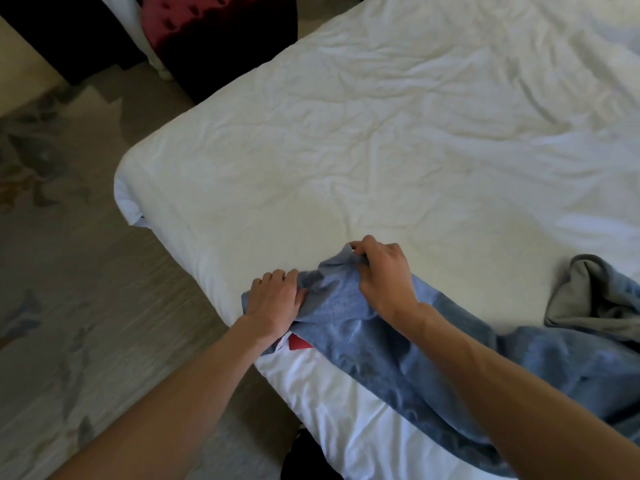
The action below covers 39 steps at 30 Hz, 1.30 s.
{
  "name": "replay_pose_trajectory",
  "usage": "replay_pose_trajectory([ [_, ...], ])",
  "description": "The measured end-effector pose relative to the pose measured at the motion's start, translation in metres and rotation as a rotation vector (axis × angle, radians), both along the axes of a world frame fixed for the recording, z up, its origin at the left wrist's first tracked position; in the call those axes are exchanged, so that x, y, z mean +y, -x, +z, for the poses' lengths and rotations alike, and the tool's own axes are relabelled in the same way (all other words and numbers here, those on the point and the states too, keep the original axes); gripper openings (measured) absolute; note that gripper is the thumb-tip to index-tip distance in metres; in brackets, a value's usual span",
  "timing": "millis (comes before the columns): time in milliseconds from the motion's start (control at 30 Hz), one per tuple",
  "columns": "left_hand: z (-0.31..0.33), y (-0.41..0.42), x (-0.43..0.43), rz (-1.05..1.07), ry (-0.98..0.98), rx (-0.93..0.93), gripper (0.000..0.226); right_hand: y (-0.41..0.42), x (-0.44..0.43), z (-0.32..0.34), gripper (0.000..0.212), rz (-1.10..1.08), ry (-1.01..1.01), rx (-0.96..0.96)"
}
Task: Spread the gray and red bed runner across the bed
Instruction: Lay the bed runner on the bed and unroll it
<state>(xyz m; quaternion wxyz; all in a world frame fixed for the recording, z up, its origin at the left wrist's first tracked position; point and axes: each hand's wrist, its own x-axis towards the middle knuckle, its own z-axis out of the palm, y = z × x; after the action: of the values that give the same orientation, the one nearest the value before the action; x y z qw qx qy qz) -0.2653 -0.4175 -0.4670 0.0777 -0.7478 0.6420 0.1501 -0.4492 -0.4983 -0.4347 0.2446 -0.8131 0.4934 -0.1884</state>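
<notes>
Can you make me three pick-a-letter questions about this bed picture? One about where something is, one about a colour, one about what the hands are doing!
1. Where does the runner lie?
A) bunched at the bed's near edge
B) on the floor
C) flat across the whole bed

2. What colour is the small patch peeking from under the runner?
A) green
B) red
C) yellow

3. What are the left hand and right hand doing?
A) hanging free
B) clapping
C) gripping the runner

Answers:
1 A, it lies crumpled at the near edge.
2 B, red shows beneath the gray.
3 C, fingers curl into the cloth.
</notes>
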Motion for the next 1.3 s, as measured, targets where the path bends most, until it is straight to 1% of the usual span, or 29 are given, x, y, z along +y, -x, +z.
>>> replay_pose_trajectory([
  [100,-0.004,0.004,-0.012,-0.04,-0.029,-0.066,0.032,0.015,0.003,-0.006,0.017,-0.041,-0.028,0.024],
  [200,-0.01,0.008,-0.022,-0.07,-0.036,-0.14,0.02,0.028,0.006,-0.018,0.02,-0.032,-0.039,0.119],
  [267,-0.013,0.011,-0.027,-0.087,-0.005,-0.169,0.017,0.032,0.007,-0.023,0.023,-0.018,-0.05,0.177],
  [433,-0.007,0.005,-0.031,-0.081,0.13,-0.142,0.014,0.033,0.006,-0.022,0.019,-0.073,-0.058,0.119],
  [567,0.008,-0.005,-0.043,-0.037,0.236,-0.127,0.014,0.021,-0.007,-0.011,0.03,-0.078,-0.035,0.07],
  [633,0.019,-0.012,-0.053,-0.019,0.298,-0.139,0.012,0.012,-0.015,-0.004,0.034,-0.06,0.004,0.067],
  [733,0.036,-0.028,-0.069,0.002,0.423,-0.138,0.012,-0.001,-0.028,0.005,0.038,-0.106,0.085,0.068],
  [833,0.044,-0.05,-0.086,0.05,0.498,-0.133,0.01,-0.021,-0.041,0.01,0.035,-0.167,0.164,0.081],
  [900,0.042,-0.064,-0.096,0.046,0.495,-0.108,0.009,-0.034,-0.05,0.006,0.027,-0.203,0.188,0.137],
  [967,0.032,-0.077,-0.104,-0.011,0.442,-0.079,0.012,-0.043,-0.057,-0.004,0.016,-0.203,0.148,0.304],
  [1033,0.017,-0.086,-0.109,-0.099,0.359,-0.017,0.012,-0.046,-0.059,-0.019,0.011,-0.153,0.026,0.513],
  [1100,0.003,-0.09,-0.116,-0.202,0.305,0.051,0.013,-0.048,-0.06,-0.032,0.017,-0.124,-0.103,0.633],
  [1200,-0.008,-0.094,-0.126,-0.276,0.292,0.143,0.02,-0.059,-0.061,-0.04,0.031,-0.223,-0.172,0.677],
  [1233,-0.01,-0.096,-0.129,-0.284,0.285,0.167,0.022,-0.064,-0.063,-0.04,0.032,-0.277,-0.159,0.665],
  [1300,-0.014,-0.101,-0.138,-0.3,0.274,0.197,0.027,-0.076,-0.067,-0.039,0.028,-0.365,-0.111,0.596],
])
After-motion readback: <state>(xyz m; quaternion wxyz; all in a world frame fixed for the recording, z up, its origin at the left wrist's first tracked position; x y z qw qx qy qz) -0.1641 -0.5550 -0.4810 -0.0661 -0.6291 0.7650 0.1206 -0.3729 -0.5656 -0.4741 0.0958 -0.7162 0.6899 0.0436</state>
